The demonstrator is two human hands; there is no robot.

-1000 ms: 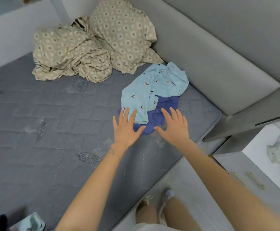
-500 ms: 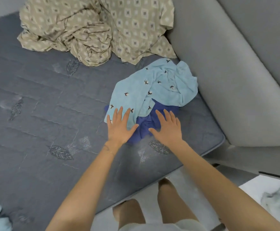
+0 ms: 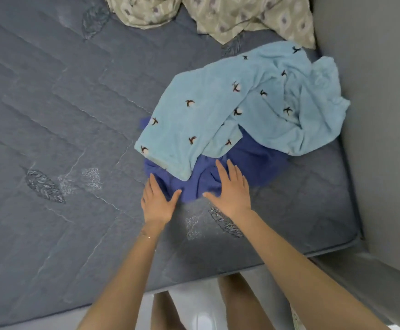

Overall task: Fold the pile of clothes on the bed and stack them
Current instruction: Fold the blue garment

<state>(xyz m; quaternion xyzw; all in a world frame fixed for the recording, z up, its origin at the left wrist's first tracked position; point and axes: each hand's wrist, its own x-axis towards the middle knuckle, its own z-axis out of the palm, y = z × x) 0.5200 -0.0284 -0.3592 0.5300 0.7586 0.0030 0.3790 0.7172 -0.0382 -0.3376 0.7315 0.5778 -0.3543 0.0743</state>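
Note:
A small pile of clothes lies near the bed's right end. On top is a crumpled light blue garment (image 3: 229, 110) printed with small dark birds. Under it a dark blue garment (image 3: 249, 160) shows along the near side. My left hand (image 3: 157, 201) lies flat with straight fingers at the dark blue garment's near left edge, fingertips touching the cloth. My right hand (image 3: 231, 189) is spread flat on the same garment's near edge, just right of the left hand. Neither hand grips anything.
The grey quilted mattress (image 3: 63, 139) stretches wide to the left of the pile. A crumpled beige patterned blanket and pillow (image 3: 229, 17) lie at the far side. A grey padded headboard (image 3: 379, 139) rises at the right. My legs stand at the bed's near edge.
The view has dropped and closed in on the pile. Both hands have slid off the light blue garment toward me and now lie on the dark blue one's near edge.

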